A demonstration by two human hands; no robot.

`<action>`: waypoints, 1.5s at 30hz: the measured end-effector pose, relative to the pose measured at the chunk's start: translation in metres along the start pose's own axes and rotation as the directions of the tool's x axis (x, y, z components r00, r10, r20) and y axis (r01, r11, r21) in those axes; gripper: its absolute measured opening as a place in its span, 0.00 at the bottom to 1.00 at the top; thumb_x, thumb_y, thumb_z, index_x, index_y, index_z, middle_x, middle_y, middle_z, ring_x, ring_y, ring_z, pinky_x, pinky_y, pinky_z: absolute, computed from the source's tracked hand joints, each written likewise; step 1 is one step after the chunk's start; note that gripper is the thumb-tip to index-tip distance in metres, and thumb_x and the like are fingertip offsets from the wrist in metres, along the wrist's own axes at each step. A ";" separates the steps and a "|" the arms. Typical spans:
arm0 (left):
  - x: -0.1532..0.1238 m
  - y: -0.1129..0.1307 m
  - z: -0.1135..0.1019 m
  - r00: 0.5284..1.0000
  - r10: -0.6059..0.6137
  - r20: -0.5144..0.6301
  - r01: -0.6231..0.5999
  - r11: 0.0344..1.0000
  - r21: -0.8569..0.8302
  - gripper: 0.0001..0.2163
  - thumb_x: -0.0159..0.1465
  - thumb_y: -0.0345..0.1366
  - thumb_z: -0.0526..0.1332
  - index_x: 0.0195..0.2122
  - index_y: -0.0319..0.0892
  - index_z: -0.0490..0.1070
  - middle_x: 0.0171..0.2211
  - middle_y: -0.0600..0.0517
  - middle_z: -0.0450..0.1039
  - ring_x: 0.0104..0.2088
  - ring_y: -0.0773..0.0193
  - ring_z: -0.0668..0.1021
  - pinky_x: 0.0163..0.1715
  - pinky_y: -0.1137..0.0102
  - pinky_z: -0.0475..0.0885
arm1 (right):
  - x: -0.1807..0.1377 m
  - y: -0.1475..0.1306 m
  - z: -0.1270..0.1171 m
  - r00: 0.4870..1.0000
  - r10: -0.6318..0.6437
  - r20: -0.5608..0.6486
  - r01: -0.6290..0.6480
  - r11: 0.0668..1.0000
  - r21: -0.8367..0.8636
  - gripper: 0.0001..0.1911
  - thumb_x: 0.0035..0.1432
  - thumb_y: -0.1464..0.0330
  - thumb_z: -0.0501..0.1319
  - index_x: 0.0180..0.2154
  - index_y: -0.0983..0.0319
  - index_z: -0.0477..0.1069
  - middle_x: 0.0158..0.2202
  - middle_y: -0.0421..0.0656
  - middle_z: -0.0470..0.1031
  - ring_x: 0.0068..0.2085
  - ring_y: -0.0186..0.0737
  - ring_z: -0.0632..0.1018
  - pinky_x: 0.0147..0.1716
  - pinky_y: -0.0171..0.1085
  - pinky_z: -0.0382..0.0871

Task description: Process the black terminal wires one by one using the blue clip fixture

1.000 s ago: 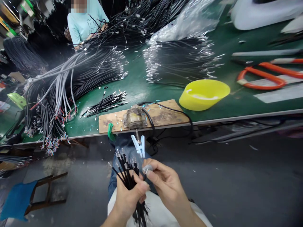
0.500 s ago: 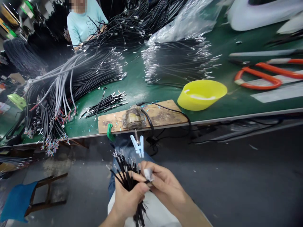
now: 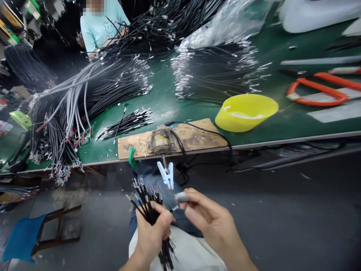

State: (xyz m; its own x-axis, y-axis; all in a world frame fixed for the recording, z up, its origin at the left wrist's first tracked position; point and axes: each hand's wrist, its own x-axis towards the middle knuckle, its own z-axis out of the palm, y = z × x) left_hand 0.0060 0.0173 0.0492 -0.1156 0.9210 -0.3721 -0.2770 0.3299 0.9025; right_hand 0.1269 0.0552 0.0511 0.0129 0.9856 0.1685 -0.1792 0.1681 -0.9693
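My left hand [image 3: 153,229] is wrapped round a bundle of thin black cables [image 3: 145,199], whose stripped silvery ends fan out above the fist. One cable end [image 3: 175,208] pokes out sideways between my two hands. Just right of it is my right hand [image 3: 213,220], its fingers curled in a pinch; whatever lies between the fingertips is too small to make out. A grey wrap [image 3: 181,197] covers one of its fingertips. Above the hands, a light blue clothes peg [image 3: 166,175] hangs on a metal shaft from a small motor [image 3: 161,140] on a wooden board [image 3: 197,137].
Short black cables [image 3: 126,122] lie left of the board, held by a green clamp [image 3: 132,156]. Longer cable piles [image 3: 211,71] cover the green table [image 3: 163,109]. A yellow ring [image 3: 245,114] and orange-handled cutters [image 3: 316,94] lie right. A person [image 3: 103,28] sits across.
My right hand has drawn away to the right from my left hand, opening a gap in which a cable end shows. My left hand keeps its grip on the bundle.
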 end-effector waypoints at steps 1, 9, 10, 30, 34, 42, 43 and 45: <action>0.000 -0.001 0.000 1.000 -0.007 0.005 0.007 1.000 -0.007 0.20 0.49 0.51 0.66 0.19 0.40 0.63 0.13 0.61 0.55 0.11 0.78 0.55 0.11 0.77 0.50 | 0.000 0.000 0.000 0.999 -0.022 0.048 0.022 1.000 0.005 0.05 0.51 0.65 0.63 0.27 0.60 0.75 0.22 0.41 0.70 0.24 0.38 0.70 0.22 0.34 0.65; 0.002 -0.005 0.000 0.996 -0.074 0.057 0.078 0.994 -0.081 0.20 0.49 0.53 0.65 0.20 0.41 0.63 0.10 0.64 0.49 0.09 0.80 0.51 0.09 0.79 0.48 | 0.002 -0.001 0.003 0.984 0.065 0.167 -0.089 0.986 0.138 0.14 0.55 0.60 0.61 0.22 0.61 0.69 0.21 0.40 0.66 0.23 0.36 0.68 0.21 0.33 0.61; 0.002 -0.005 0.000 0.994 -0.077 0.074 0.084 0.992 -0.094 0.20 0.49 0.52 0.66 0.20 0.41 0.63 0.10 0.64 0.49 0.09 0.81 0.51 0.09 0.79 0.48 | 0.001 0.001 0.004 0.972 0.120 0.201 -0.162 0.964 0.211 0.15 0.54 0.58 0.62 0.23 0.61 0.70 0.22 0.40 0.65 0.23 0.35 0.67 0.22 0.33 0.61; 0.005 0.022 0.013 0.955 -0.022 -0.295 -0.001 0.997 -0.075 0.23 0.43 0.52 0.69 0.19 0.41 0.59 0.09 0.65 0.51 0.10 0.80 0.53 0.09 0.80 0.48 | -0.011 0.011 0.017 0.852 0.457 0.254 -0.519 0.799 0.304 0.16 0.44 0.57 0.66 0.20 0.62 0.68 0.20 0.38 0.63 0.23 0.34 0.66 0.24 0.34 0.63; 0.009 0.019 0.009 0.972 0.020 -0.235 -0.041 0.995 -0.087 0.22 0.46 0.53 0.67 0.18 0.41 0.60 0.10 0.64 0.52 0.10 0.80 0.53 0.09 0.79 0.50 | -0.010 0.011 0.014 0.936 0.348 0.050 -0.352 0.919 0.181 0.10 0.46 0.61 0.66 0.25 0.61 0.71 0.22 0.39 0.66 0.25 0.37 0.69 0.24 0.33 0.66; 0.007 0.016 -0.002 1.000 0.007 0.005 -0.007 1.000 -0.010 0.18 0.46 0.50 0.68 0.19 0.40 0.68 0.13 0.59 0.58 0.11 0.77 0.56 0.10 0.77 0.53 | -0.001 0.005 0.012 0.976 0.179 0.127 -0.204 0.951 0.231 0.12 0.50 0.59 0.65 0.23 0.61 0.74 0.23 0.42 0.69 0.27 0.38 0.70 0.26 0.35 0.64; 0.008 0.018 -0.002 1.000 0.026 0.015 -0.026 1.000 0.001 0.17 0.45 0.49 0.69 0.19 0.39 0.71 0.14 0.57 0.62 0.12 0.75 0.59 0.11 0.76 0.57 | 0.001 0.005 0.011 0.954 0.238 0.182 -0.285 0.907 0.311 0.15 0.48 0.56 0.66 0.22 0.61 0.73 0.23 0.41 0.69 0.26 0.38 0.70 0.26 0.35 0.64; 0.008 0.023 -0.003 0.997 0.073 0.023 -0.074 0.997 0.026 0.13 0.45 0.45 0.71 0.19 0.40 0.75 0.16 0.53 0.68 0.17 0.70 0.66 0.18 0.72 0.65 | 0.007 0.006 0.011 0.898 0.359 0.256 -0.438 0.793 0.424 0.17 0.43 0.54 0.68 0.22 0.62 0.72 0.21 0.39 0.66 0.24 0.35 0.67 0.24 0.34 0.63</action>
State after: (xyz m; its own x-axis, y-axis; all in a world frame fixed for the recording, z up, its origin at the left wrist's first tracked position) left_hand -0.0039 0.0322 0.0666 -0.1140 0.9471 -0.3002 -0.2429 0.2664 0.9327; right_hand 0.1153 0.0627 0.0481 -0.3047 0.9404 -0.1508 -0.5646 -0.3059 -0.7666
